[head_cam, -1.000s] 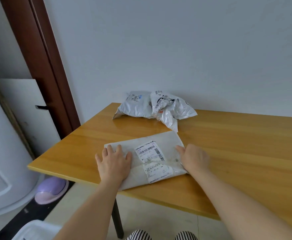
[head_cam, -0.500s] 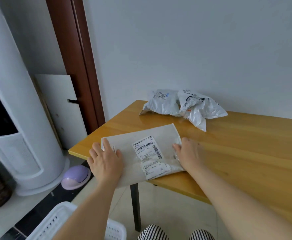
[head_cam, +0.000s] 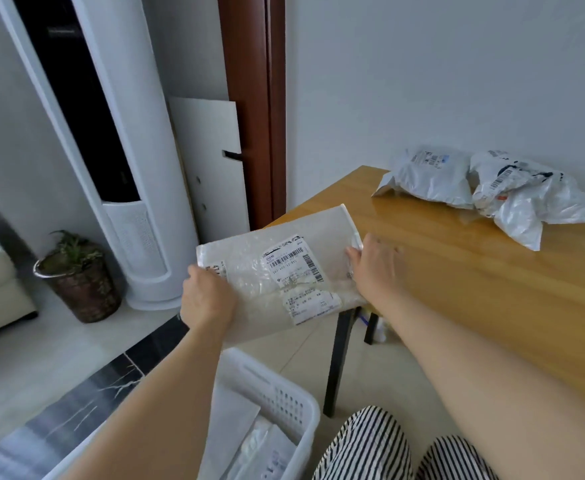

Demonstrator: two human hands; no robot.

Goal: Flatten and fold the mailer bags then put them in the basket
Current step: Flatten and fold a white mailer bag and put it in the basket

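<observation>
A flat, folded white bubble mailer bag (head_cam: pixel 277 271) with shipping labels hangs past the left corner of the wooden table (head_cam: pixel 474 265). My left hand (head_cam: pixel 208 299) grips its left edge and my right hand (head_cam: pixel 375 268) holds its right edge. Below it on the floor stands a white plastic basket (head_cam: pixel 284 400) with folded mailers lying inside. Two crumpled white mailer bags (head_cam: pixel 433 178) (head_cam: pixel 526 202) lie at the table's far side against the wall.
A tall white standing air conditioner (head_cam: pixel 128 161) and a potted plant (head_cam: pixel 76 275) are to the left. A white board (head_cam: pixel 211 161) leans by the brown door frame (head_cam: pixel 253 98). Black table legs (head_cam: pixel 336 358) stand beside the basket. My striped trouser knees (head_cam: pixel 405 448) show at the bottom.
Both hands have lifted the folded mailer off the table and carried it left past the table corner, above the basket. My view has turned left and down.
</observation>
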